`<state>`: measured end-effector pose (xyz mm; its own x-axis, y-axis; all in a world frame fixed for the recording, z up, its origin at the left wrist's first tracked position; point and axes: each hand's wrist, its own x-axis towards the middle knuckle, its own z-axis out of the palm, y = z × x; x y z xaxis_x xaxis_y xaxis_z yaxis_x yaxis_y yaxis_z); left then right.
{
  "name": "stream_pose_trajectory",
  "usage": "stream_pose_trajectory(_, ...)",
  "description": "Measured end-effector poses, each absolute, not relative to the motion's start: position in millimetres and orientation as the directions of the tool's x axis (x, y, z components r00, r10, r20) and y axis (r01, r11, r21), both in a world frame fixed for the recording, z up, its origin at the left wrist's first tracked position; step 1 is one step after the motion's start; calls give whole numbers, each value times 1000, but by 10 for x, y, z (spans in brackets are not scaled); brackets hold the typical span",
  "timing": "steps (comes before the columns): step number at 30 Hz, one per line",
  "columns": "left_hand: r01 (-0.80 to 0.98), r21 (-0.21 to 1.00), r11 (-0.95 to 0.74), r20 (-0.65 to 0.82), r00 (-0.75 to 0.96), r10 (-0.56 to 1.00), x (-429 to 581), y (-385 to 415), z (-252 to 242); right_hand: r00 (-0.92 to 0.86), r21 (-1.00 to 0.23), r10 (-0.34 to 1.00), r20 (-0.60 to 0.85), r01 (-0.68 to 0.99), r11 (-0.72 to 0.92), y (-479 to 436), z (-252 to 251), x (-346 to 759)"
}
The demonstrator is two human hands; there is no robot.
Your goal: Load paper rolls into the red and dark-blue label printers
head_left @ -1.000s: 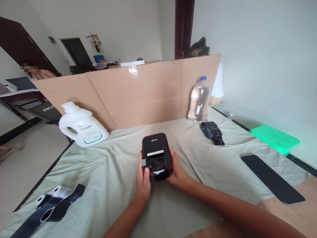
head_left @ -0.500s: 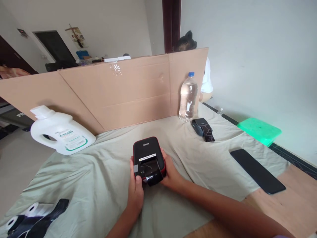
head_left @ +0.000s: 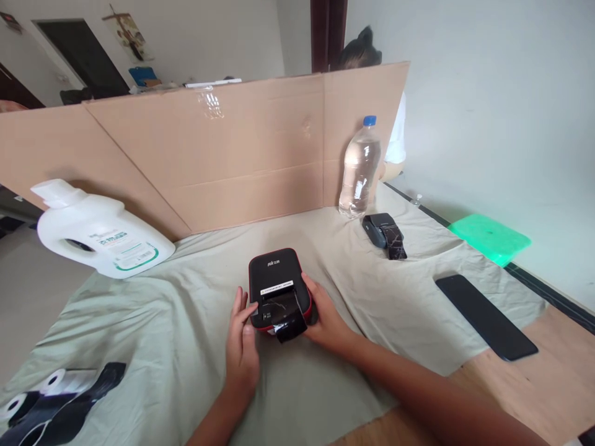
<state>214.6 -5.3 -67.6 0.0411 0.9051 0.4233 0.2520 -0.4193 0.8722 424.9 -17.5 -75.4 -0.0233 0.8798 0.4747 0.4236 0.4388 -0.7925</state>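
The right hand is closed round the right side of a black device with a red edge, one finger lying along its upper side edge, the others partly hidden by the body; the left hand is loosely open at the device's left side, its fingers extended and a little apart, one fingertip reaching to the lower left corner and seeming to touch it, the thumb near that same corner; the palm is clear of the device.

The device sits near the middle of the view, in front of the person, above a pale green cloth spread over the bench; whether it rests on the cloth or is raised slightly, I cannot tell; a glossy black strip curls out of its slot and over the near edge.

Farther back, a white jug leans against a cardboard panel; a clear bottle with a blue cap stands before the panel's right part, a smaller black device just in front of it; a flat black slab lies to the right, and rolls lie at lower left.
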Motion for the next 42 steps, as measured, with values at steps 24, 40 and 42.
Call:
stream_pose_trajectory(24,29,943,-332,331,32,943,2021,237,-700,-154,-746,880,449,478,464,-145,-411,4313)
stream_pose_trajectory(40,140,896,-422,398,167,902,1927,263,-516,-69,-789,902,427,458,409,-261,-593,4240)
stream_pose_trajectory(42,137,894,-427,401,180,898,1918,290,-525,-76,-793,905,419,454,406,-262,-609,4251)
